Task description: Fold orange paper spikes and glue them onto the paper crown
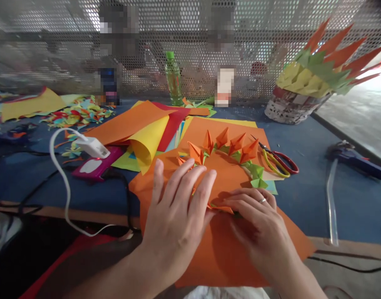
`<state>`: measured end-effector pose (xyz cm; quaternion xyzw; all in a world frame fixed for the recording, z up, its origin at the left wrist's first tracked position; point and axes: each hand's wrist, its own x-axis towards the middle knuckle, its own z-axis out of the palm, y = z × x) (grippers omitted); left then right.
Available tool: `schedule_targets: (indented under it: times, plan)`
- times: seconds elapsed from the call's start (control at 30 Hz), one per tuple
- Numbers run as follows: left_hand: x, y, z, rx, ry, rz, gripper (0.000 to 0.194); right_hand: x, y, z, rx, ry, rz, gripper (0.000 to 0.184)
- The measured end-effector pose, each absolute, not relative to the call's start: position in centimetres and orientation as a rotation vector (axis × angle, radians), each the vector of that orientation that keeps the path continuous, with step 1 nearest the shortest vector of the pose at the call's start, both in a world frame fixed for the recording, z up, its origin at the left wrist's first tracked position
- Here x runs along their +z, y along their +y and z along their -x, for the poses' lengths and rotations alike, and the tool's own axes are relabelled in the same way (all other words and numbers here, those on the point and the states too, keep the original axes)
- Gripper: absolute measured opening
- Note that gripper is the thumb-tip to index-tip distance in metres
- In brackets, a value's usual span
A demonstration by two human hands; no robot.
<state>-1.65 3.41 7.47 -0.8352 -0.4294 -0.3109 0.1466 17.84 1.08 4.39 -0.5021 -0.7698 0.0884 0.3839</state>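
Observation:
A ring of folded orange and green paper pieces (237, 143) lies on a large orange paper sheet (215, 249) at the table's front edge. My left hand (180, 207) rests over the ring's left side, palm down, fingers stretched out and spread. At the near side of the ring, my right hand (259, 220) has its fingers curled round a folded paper piece (223, 208), whose orange tip shows between the two hands. The right thumb is mostly hidden. Just above the right hand, green folded pieces (257, 174) stand without orange tips.
Scissors (279, 162) lie right of the ring; a glue gun (358, 160) is farther right. A finished paper basket (302, 91) stands back right. Coloured sheets (131, 124), a purple power strip (98, 164) with a white charger (92, 146), and a green bottle (173, 81) lie or stand behind.

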Motion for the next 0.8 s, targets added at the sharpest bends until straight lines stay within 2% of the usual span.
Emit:
schedule_targets:
  times: [0.2, 0.67, 0.8]
  plan:
    - [7.34, 3.25, 1.67, -0.863, -1.318, 2.462, 0.051, 4.56, 1.14, -17.88, 0.207, -2.022, 1.273, 0.022]
    - [7.43, 3.19, 1.88, -0.912, -1.284, 2.491, 0.047, 4.64, 1.17, -17.16, 0.105, -1.992, 1.254, 0.01]
    - [7.37, 3.24, 2.16, -0.905, -1.285, 2.51, 0.052, 4.45, 1.28, -16.97, 0.078, -1.959, 1.241, 0.008]
